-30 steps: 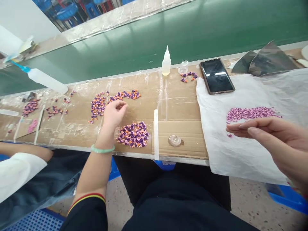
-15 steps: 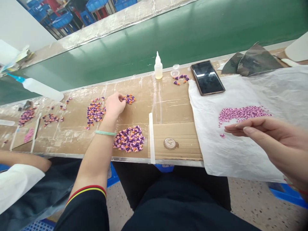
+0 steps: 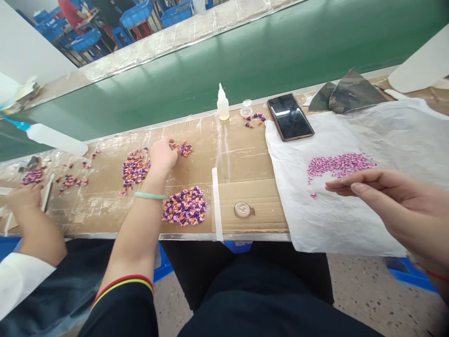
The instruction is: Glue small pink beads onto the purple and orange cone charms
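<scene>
The left hand (image 3: pixel 163 157) curls its fingers at a small cluster of purple-and-orange pieces (image 3: pixel 186 149) just right of them; I cannot tell whether they pinch one. The right hand (image 3: pixel 389 194), thumb near straight fingers, grip unclear, has pink pieces (image 3: pixel 338 164) just beyond its fingertips.

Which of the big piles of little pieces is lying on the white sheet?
The pink pile, just beyond your right hand. The piles with purple and orange pieces lie on brown cardboard instead.
</scene>
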{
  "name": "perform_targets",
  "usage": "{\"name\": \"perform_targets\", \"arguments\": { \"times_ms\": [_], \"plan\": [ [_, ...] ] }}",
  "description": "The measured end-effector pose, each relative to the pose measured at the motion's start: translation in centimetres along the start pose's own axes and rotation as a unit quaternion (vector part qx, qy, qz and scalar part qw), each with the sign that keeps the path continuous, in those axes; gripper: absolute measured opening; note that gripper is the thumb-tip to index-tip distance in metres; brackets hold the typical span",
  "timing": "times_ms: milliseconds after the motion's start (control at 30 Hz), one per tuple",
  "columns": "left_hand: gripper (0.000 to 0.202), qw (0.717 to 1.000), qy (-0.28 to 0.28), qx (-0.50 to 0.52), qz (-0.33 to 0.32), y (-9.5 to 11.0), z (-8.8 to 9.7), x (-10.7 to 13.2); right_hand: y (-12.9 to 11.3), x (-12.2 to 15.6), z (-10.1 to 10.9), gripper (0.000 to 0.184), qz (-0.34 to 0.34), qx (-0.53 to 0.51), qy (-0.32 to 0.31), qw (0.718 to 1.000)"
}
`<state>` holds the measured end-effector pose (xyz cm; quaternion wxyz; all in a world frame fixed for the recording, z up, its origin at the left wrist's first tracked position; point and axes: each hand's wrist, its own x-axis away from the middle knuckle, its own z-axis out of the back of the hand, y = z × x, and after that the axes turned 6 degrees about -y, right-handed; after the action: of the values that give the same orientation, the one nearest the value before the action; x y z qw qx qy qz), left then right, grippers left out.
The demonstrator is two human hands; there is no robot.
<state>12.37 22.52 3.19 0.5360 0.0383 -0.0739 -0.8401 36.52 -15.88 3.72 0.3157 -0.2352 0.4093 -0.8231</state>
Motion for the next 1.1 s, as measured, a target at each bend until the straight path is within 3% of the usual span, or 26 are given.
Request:
{"name": "perform_targets", "arguments": {
  "times_ms": [167,300,467,567,667,733,867,967,1100],
  "plan": [
    [0.017,0.999,0.007,0.054,-0.002,-0.7,1.2,2.2,-0.9,0.2,0.5,0.03,-0.006,-0.007,0.031,0.999],
    [0.013,0.979,-0.015,0.201,0.005,-0.3,1.7,4.4,-0.6,0.4,0.6,0.028,-0.004,-0.016,0.039,0.999],
    [0.015,0.955,-0.042,0.287,-0.059,1.3,2.7,7.1,-0.1,0.7,0.6,0.025,0.006,-0.025,0.037,0.999],
    [0.015,0.933,-0.096,0.342,-0.062,2.4,3.7,9.6,0.4,0.4,0.9,0.021,0.049,-0.025,0.04,0.998],
    [0.018,0.933,-0.119,0.339,-0.031,3.0,4.3,12.9,1.4,-0.2,1.2,0.011,0.144,0.058,0.006,0.988],
    [0.02,0.92,-0.11,0.375,-0.019,3.3,4.1,15.2,2.3,-0.6,1.1,0.008,0.194,0.104,-0.029,0.975],
    [0.022,0.881,-0.188,0.429,-0.074,3.5,2.9,18.7,3.6,-1.3,0.2,0.01,0.225,0.153,-0.071,0.96],
    [0.01,0.866,-0.217,0.436,-0.108,3.5,1.9,19.9,3.8,-1.9,-0.4,0.01,0.234,0.179,-0.09,0.951],
    [0.008,0.84,-0.253,0.471,-0.09,3.6,0.9,20.6,3.4,-2.4,-0.6,0.012,0.237,0.197,-0.115,0.944]
  ]
}}
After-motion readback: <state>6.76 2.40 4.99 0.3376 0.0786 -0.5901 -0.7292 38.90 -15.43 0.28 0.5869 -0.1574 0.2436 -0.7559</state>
